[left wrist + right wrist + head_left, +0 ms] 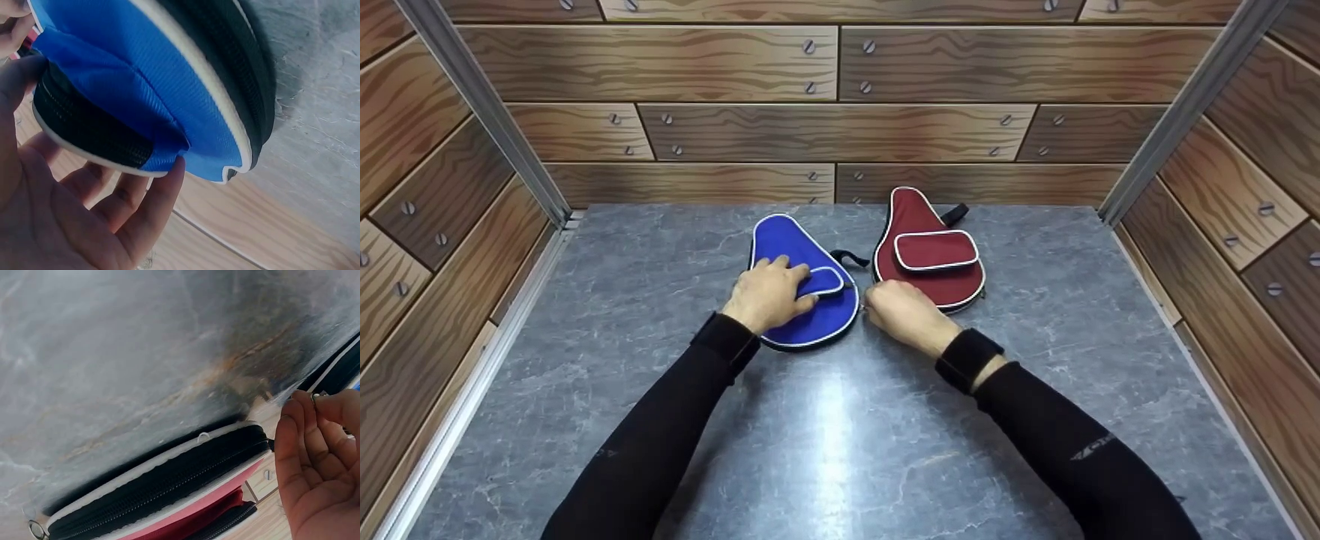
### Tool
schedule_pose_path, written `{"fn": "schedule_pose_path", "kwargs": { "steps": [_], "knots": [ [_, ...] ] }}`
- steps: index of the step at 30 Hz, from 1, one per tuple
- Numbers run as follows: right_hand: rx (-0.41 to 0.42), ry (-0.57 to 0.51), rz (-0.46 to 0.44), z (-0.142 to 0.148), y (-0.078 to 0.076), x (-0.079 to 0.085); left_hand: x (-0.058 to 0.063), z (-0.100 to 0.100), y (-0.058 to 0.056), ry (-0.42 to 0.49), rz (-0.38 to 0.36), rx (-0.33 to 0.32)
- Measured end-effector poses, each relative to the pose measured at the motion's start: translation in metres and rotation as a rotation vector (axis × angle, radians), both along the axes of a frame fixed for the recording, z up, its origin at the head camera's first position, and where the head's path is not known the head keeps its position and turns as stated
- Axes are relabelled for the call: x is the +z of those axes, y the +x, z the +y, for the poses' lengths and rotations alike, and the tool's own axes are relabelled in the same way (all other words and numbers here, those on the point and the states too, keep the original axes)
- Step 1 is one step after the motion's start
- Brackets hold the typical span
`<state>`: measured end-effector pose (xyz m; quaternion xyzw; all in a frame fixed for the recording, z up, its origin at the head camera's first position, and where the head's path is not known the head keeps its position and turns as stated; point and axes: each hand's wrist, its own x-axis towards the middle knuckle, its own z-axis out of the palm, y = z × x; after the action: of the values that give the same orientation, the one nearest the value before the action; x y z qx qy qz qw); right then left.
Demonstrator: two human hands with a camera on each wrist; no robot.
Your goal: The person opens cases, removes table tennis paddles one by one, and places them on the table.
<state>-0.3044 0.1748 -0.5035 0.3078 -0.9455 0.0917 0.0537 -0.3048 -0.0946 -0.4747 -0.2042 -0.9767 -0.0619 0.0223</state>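
A blue table tennis racket case (810,322) with white piping lies on the grey surface, narrow end pointing away. My left hand (769,294) rests over it, gripping its front pocket (95,124) with thumb and fingers at the pocket's edges. At the case's right edge, my right hand (911,311) is curled, thumb and forefinger pinching a small metal zipper pull (315,399). A red racket case (915,285) of similar shape lies just beyond the right hand. Its black zipper (169,486) runs along the side in the right wrist view.
Black straps (851,259) stick out from the cases' right sides. The grey marbled tabletop (660,450) is bounded by wood-patterned walls (735,135) at the back and both sides, with metal posts (1177,112) in the corners.
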Motion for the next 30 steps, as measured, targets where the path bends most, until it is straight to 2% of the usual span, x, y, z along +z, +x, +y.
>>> {"fn": "schedule_pose_path", "kwargs": {
  "steps": [6,11,18,25,30],
  "knots": [
    [0.012,-0.011,-0.012,-0.001,0.002,0.001,-0.001,0.0,-0.004,0.005,0.018,0.004],
    [0.044,-0.006,-0.037,-0.004,0.01,-0.001,-0.004,-0.002,-0.004,0.005,0.032,-0.005],
    [0.122,0.009,0.0,-0.013,0.022,-0.005,-0.004,-0.003,-0.003,0.002,0.015,0.001],
    [0.198,0.01,-0.067,-0.026,0.033,-0.003,-0.003,-0.003,-0.004,0.006,0.019,-0.005],
    [0.191,0.004,-0.067,-0.028,0.033,-0.002,-0.002,-0.004,-0.004,0.007,0.02,-0.003]
  ]
}}
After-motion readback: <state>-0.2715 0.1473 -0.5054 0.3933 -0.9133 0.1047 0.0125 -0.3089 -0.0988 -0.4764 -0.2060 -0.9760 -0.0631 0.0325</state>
